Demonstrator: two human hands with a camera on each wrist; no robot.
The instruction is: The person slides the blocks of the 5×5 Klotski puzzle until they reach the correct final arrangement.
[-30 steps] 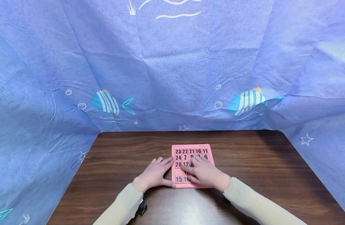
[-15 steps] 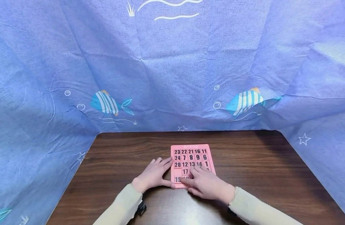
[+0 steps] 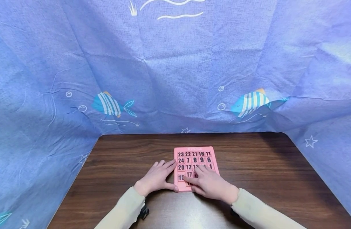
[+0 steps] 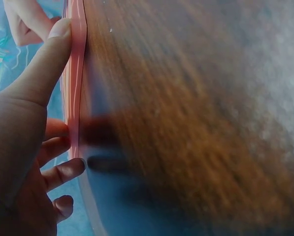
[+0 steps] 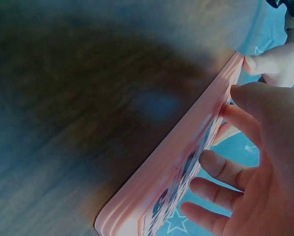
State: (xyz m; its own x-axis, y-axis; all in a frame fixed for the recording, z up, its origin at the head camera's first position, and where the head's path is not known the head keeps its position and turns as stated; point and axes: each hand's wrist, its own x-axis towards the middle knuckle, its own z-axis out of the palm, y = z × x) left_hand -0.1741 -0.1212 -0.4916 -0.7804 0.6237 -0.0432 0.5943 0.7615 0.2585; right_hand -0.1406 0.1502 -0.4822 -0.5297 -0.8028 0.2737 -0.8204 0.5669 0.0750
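Observation:
A pink number sliding puzzle (image 3: 181, 185) lies flat near the middle of the table, its tiles printed in black. My left hand (image 3: 154, 178) rests against its left side, fingers spread toward the upper edge and thumb at the lower left corner. In the left wrist view, that thumb (image 4: 58, 46) presses the pink rim (image 4: 77, 73). My right hand (image 3: 214, 184) lies over the puzzle's lower right, index fingertip at the right of the 15 tile (image 3: 181, 177). Several tiles are hidden beneath it. The bottom left slot shows bare pink. The right wrist view shows the other fingers (image 5: 215, 191) loosely extended.
The dark wooden table (image 3: 129, 149) reaches back to a blue cloth (image 3: 175, 79) printed with fish and stars, which also hangs at both sides. A small black device (image 3: 144, 211) sits at my left wrist.
The 15 tile has slid up from the bottom left slot into the row above. My right hand first shifted down to that tile, then slightly up with it. My left hand stays put.

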